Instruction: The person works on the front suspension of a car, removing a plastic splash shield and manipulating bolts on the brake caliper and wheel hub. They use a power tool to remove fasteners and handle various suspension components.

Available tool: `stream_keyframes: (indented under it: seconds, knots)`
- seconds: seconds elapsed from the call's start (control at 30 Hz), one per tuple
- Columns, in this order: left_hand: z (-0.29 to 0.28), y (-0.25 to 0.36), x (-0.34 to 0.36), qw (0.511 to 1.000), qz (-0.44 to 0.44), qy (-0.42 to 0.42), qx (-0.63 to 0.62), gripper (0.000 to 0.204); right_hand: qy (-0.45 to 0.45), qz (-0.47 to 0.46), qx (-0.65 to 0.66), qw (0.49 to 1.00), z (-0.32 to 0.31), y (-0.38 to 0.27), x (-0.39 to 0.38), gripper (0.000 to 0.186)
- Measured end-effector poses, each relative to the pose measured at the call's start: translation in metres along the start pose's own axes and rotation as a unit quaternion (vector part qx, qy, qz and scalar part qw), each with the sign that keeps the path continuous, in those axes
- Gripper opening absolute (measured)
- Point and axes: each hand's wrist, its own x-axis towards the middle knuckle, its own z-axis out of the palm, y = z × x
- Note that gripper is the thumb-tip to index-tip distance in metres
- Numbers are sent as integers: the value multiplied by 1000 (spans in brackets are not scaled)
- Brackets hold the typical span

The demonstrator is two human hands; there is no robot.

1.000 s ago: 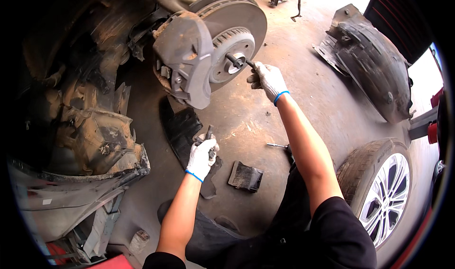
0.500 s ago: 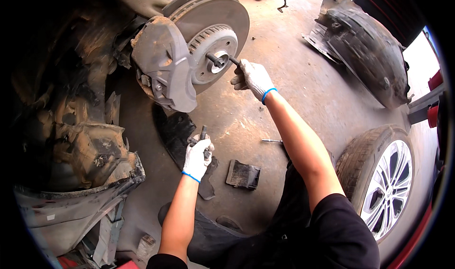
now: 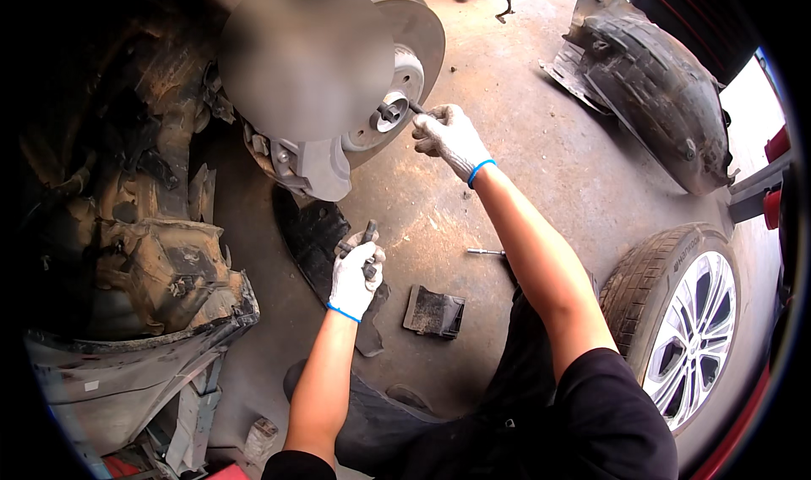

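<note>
Right hand (image 3: 448,140), in a white glove with a blue cuff, grasps one dark bolt (image 3: 416,107) between thumb and fingers. Left hand (image 3: 355,281), gloved likewise, is clenched around several dark metal pieces (image 3: 370,230), apparently further bolts; the count is concealed by the fingers. Of the two, the right is nearer the hub face (image 3: 404,91); the left is well apart from it, lower and closer to the person's body, above the floor (image 3: 524,117).

Governing relation: the hub face lies up and to the left of the right hand, inside the outer edge of the brake disc (image 3: 422,36). The bolt's long axis runs from the fingertips up and leftward toward that face, its far end just beside the raised centre ring (image 3: 399,121). Contact, or alignment with a hole, cannot be determined from this view.

Condition: the bolt appears slim, straight and dull, its rear end covered by the grip. In the left hand, one piece projects upward, leaning slightly right, and another points left. The hub face is dull grey with round holes. A blurred patch hides part of it and most of the brake caliper (image 3: 325,167).
</note>
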Motion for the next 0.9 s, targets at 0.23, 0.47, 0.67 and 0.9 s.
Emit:
stream_keyframes:
  seconds: [0.23, 0.47, 0.67, 0.9]
  knots:
    - [-8, -2, 2, 980, -37, -58, -187, 32, -57, 99, 71, 991, 3, -17, -4, 34]
    - [1, -1, -1, 964, 14, -141, -226, 37, -17, 136, 138, 981, 5, -5, 2, 39]
    - [6, 1, -2, 956, 27, -168, -238, 33, 22, 171, 133, 976, 7, 0, 1, 60]
    - [17, 2, -4, 980, 24, -16, -198, 38, -246, -123, -352, 895, 47, 20, -82, 41]
